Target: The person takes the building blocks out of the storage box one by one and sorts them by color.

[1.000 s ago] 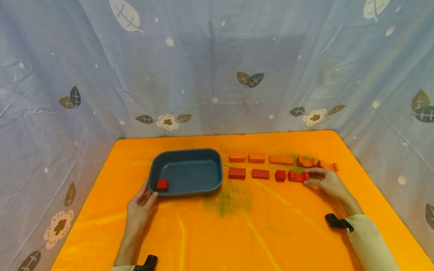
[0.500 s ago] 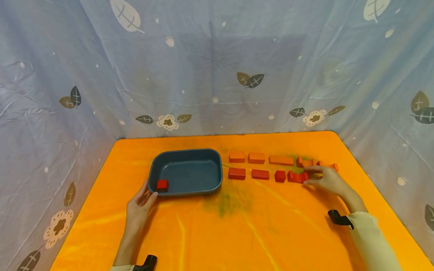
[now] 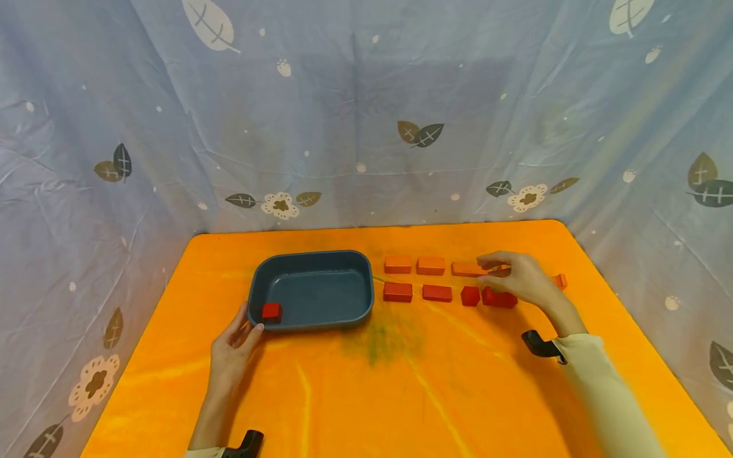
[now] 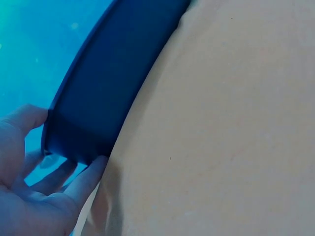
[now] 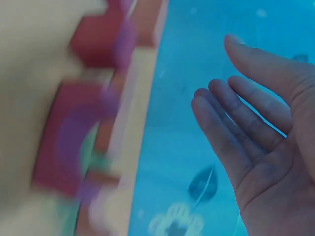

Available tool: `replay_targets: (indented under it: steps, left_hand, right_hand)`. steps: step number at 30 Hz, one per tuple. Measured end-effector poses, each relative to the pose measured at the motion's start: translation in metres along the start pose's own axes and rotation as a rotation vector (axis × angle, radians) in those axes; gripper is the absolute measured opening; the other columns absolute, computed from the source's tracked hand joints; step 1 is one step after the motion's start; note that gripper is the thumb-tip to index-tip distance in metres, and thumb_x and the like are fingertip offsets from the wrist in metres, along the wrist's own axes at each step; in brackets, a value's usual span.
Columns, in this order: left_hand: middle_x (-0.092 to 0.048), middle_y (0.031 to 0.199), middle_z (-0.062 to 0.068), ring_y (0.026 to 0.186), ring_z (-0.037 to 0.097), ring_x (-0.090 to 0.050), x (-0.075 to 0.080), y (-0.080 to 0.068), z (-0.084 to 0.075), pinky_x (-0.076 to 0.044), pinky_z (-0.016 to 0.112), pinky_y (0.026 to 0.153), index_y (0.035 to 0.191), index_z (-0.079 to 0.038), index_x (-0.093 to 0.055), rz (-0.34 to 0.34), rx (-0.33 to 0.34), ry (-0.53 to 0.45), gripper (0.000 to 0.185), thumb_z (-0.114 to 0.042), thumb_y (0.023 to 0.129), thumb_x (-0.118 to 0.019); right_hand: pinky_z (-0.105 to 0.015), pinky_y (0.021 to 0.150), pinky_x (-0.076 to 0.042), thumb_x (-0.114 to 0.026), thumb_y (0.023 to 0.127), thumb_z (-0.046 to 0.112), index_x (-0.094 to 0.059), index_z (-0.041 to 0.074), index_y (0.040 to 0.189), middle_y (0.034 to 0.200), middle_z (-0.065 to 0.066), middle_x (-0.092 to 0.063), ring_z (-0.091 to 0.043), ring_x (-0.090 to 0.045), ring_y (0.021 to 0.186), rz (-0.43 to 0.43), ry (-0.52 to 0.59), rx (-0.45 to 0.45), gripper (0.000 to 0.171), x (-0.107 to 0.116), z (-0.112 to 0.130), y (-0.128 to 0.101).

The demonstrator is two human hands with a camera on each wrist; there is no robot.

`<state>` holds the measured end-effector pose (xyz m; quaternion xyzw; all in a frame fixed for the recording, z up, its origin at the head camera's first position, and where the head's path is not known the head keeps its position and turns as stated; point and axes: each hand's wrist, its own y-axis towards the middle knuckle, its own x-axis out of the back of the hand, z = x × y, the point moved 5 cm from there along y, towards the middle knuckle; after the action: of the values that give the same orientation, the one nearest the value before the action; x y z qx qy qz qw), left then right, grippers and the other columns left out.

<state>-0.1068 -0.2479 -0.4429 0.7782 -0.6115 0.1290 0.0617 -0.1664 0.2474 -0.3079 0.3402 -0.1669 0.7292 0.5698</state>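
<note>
My left hand (image 3: pixel 230 356) grips the near left corner of a dark blue-grey rectangular dish (image 3: pixel 321 289). In the left wrist view, its thumb is at the rim and the fingers reach under the dish wall (image 4: pixel 108 73). One red cube (image 3: pixel 272 312) sits inside the dish near that corner. My right hand (image 3: pixel 523 277) hovers over the right end of the block rows, just behind a red arch block (image 3: pixel 500 300), and covers parts of the orange blocks there. Its fingers are apart from the thumb with nothing between them in the right wrist view, where the arch block (image 5: pixel 69 108) looks blurred.
Right of the dish, a front row holds red blocks (image 3: pixel 397 292) and a red cube (image 3: pixel 470 296). Behind it runs a row of orange blocks (image 3: pixel 431 266). An orange-yellow cloth (image 3: pixel 366 407) covers the table, with patterned curtains (image 3: pixel 321 127) around its back and sides.
My right hand has left the right end of the red arch block, rising and moving left over the orange row. The left hand and dish have stayed in place.
</note>
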Motion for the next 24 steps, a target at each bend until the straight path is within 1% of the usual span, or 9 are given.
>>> replay_targets:
  steps: [1,2,3,4,5,6,9,18,24]
  left_hand:
    - [-0.034,0.156,-0.001,0.138,0.029,-0.040,0.001,0.000,0.000,-0.042,0.004,0.088,0.152,-0.020,-0.036,-0.003,0.000,-0.001,0.065,-0.024,0.095,-0.067]
    - [-0.034,0.156,-0.001,0.138,0.029,-0.040,0.001,0.000,0.000,-0.042,0.004,0.087,0.152,-0.020,-0.036,-0.007,0.003,-0.005,0.065,-0.023,0.095,-0.067]
    - [-0.034,0.156,-0.001,0.138,0.029,-0.040,0.002,0.000,0.001,-0.042,0.004,0.087,0.152,-0.021,-0.036,-0.010,0.007,-0.010,0.065,-0.023,0.095,-0.066]
    - [-0.035,0.156,-0.002,0.138,0.029,-0.040,0.002,0.000,0.001,-0.043,0.004,0.087,0.152,-0.021,-0.037,-0.015,0.010,-0.011,0.064,-0.023,0.095,-0.066]
    - [-0.035,0.156,-0.002,0.138,0.028,-0.041,0.002,0.000,0.001,-0.043,0.004,0.086,0.152,-0.022,-0.037,-0.016,0.013,-0.014,0.064,-0.024,0.095,-0.066]
    - [-0.035,0.156,-0.002,0.138,0.028,-0.041,0.002,0.000,0.001,-0.043,0.004,0.086,0.152,-0.022,-0.037,-0.016,0.012,-0.013,0.064,-0.024,0.095,-0.066]
    - [-0.034,0.156,-0.002,0.138,0.028,-0.040,0.001,0.000,0.001,-0.043,0.004,0.088,0.152,-0.022,-0.036,-0.005,0.008,-0.009,0.064,-0.024,0.095,-0.066]
    - [-0.034,0.156,-0.002,0.138,0.028,-0.041,0.000,0.001,-0.002,-0.041,0.004,0.089,0.152,-0.021,-0.035,-0.004,0.000,0.022,0.065,-0.024,0.095,-0.066]
    - [-0.033,0.156,0.000,0.138,0.029,-0.041,-0.002,-0.001,-0.001,-0.041,0.004,0.089,0.152,-0.017,-0.035,0.003,-0.015,0.015,0.065,-0.024,0.095,-0.066]
  right_hand:
    - [-0.020,0.073,-0.057,-0.068,0.085,0.051,-0.071,-0.001,0.108,0.094,0.007,-0.069,-0.009,-0.067,0.088,0.019,-0.013,-0.023,0.057,-0.003,0.018,0.002]
    - [-0.025,0.076,-0.058,-0.067,0.086,0.051,-0.071,-0.001,0.110,0.098,-0.002,-0.071,-0.017,-0.069,0.091,0.037,0.002,-0.013,0.058,-0.009,0.021,0.008]
    - [-0.031,0.079,-0.059,-0.068,0.090,0.043,-0.065,-0.010,0.116,0.103,-0.011,-0.070,-0.025,-0.068,0.096,0.064,0.025,0.011,0.059,-0.016,0.015,0.015]
    - [-0.038,0.083,-0.058,-0.070,0.091,0.034,-0.065,-0.008,0.119,0.111,-0.019,-0.068,-0.033,-0.066,0.101,0.078,0.027,0.019,0.050,-0.025,0.006,0.025]
    - [-0.040,0.084,-0.058,-0.071,0.092,0.025,-0.065,-0.007,0.120,0.114,-0.021,-0.067,-0.036,-0.064,0.103,0.092,0.035,0.049,0.043,-0.034,-0.006,0.035]
    - [-0.043,0.086,-0.057,-0.071,0.091,0.020,-0.065,-0.005,0.123,0.116,-0.021,-0.066,-0.036,-0.063,0.105,0.113,0.051,0.072,0.040,-0.043,-0.013,0.045]
    - [-0.043,0.086,-0.056,-0.072,0.091,0.023,-0.066,0.000,0.124,0.116,-0.018,-0.067,-0.032,-0.064,0.104,0.148,0.063,0.147,0.041,-0.068,-0.020,0.067]
    - [-0.041,0.091,-0.055,-0.076,0.087,0.022,-0.068,0.004,0.122,0.117,-0.012,-0.069,-0.026,-0.066,0.104,0.266,0.000,0.202,0.040,-0.131,0.032,0.100]
    - [-0.039,0.096,-0.052,-0.074,0.088,0.022,-0.067,0.004,0.124,0.121,-0.011,-0.067,-0.029,-0.064,0.111,0.380,0.042,0.279,0.040,-0.174,0.072,0.109]
